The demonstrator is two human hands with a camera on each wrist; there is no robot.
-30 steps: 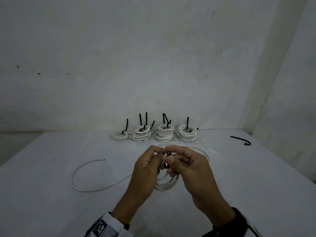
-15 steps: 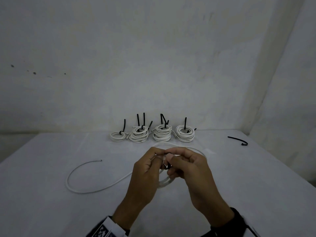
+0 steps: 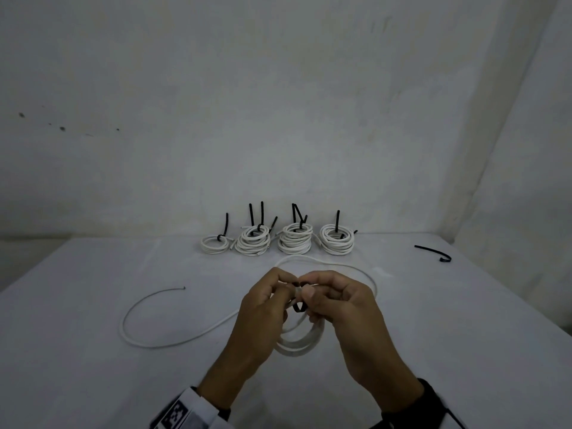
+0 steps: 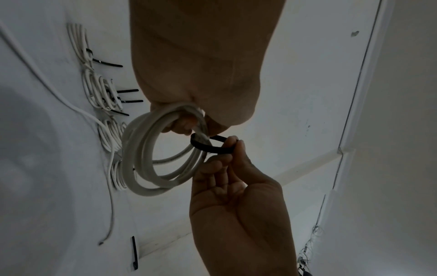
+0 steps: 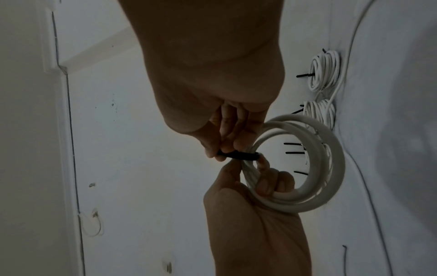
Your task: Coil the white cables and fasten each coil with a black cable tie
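Note:
Above the white table (image 3: 93,366) my left hand (image 3: 288,289) grips a small white cable coil (image 3: 297,345) at its top, and the loops hang below both hands. A black cable tie (image 3: 298,308) is looped round the strands there. My right hand (image 3: 309,292) pinches the tie between thumb and fingertips. The left wrist view shows the left hand (image 4: 189,125) gripping the coil (image 4: 146,149) and the right hand (image 4: 232,145) pinching the tie (image 4: 212,148). From the right wrist, the right hand (image 5: 220,151) holds the tie (image 5: 236,156) beside the left hand (image 5: 255,177) and the coil (image 5: 326,168).
Several tied coils (image 3: 291,239) with upright black tie tails stand in a row against the back wall. A loose white cable (image 3: 148,332) lies on the table, left of and behind my hands. One spare black tie (image 3: 433,253) lies at the far right.
Both hands have stayed together on the coil. The fingers of the right hand have shifted a little on the black tie; nothing else has moved.

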